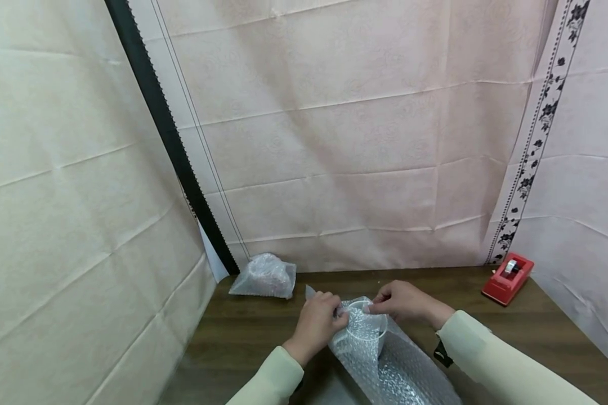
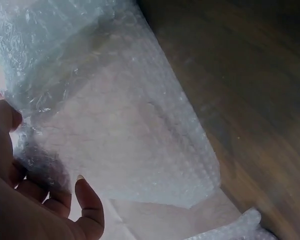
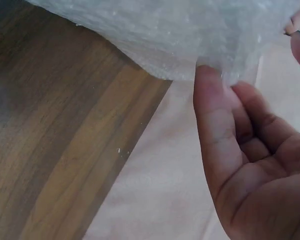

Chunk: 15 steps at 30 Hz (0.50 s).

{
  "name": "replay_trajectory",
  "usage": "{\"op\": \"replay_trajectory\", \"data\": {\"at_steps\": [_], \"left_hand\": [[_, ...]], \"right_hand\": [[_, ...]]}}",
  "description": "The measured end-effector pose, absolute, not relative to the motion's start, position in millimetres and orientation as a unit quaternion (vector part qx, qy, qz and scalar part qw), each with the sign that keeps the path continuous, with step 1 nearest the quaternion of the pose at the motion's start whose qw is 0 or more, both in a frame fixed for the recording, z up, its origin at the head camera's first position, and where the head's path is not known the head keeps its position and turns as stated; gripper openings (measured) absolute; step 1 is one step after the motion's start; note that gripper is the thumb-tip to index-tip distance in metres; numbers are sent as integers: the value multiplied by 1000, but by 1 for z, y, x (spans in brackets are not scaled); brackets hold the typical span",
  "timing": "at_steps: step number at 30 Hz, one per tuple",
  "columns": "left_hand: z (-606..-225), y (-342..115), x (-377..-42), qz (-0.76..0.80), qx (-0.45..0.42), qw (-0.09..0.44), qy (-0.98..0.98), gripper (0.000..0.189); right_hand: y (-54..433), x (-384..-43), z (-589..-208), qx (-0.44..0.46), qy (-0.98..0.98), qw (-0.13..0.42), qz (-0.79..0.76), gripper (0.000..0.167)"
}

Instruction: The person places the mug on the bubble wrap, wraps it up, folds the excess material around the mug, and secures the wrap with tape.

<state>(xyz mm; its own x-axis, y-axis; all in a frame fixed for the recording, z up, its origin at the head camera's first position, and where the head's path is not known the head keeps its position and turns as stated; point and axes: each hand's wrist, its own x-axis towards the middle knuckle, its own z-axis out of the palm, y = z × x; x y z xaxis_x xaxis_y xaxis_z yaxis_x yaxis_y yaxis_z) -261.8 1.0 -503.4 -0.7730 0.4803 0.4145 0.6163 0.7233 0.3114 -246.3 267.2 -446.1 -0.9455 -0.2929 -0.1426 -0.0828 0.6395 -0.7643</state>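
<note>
A sheet of clear bubble wrap (image 1: 410,371) stretches from the near edge of the head view up to both hands. Under its upper end shows the round rim of a clear, glass-like vessel (image 1: 367,329), partly covered by the wrap. My left hand (image 1: 318,322) pinches the wrap at the left of that end; in the left wrist view its fingers (image 2: 89,205) curl at the wrap's edge. On the other side, my right hand (image 1: 407,302) pinches the wrap's far edge between thumb and fingertips, as the right wrist view shows at the bubble wrap (image 3: 190,40).
At the back left of the wooden table (image 1: 243,332) lies a bundle in bubble wrap (image 1: 267,275). A red tape dispenser (image 1: 508,279) stands at the back right. Pale cloth hangings (image 1: 354,169) enclose the table at the back and both sides.
</note>
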Motion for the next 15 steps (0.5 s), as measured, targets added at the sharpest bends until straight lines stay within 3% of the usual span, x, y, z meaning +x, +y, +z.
{"op": "replay_trajectory", "data": {"at_steps": [6, 15], "left_hand": [[-505, 4, -261, -214, -293, 164, -917, 26], [-507, 4, -258, -212, -277, 180, -920, 22]], "right_hand": [[259, -244, -447, -136, 925, 77, -346, 32], [252, -243, -452, -125, 928, 67, -345, 33]]}}
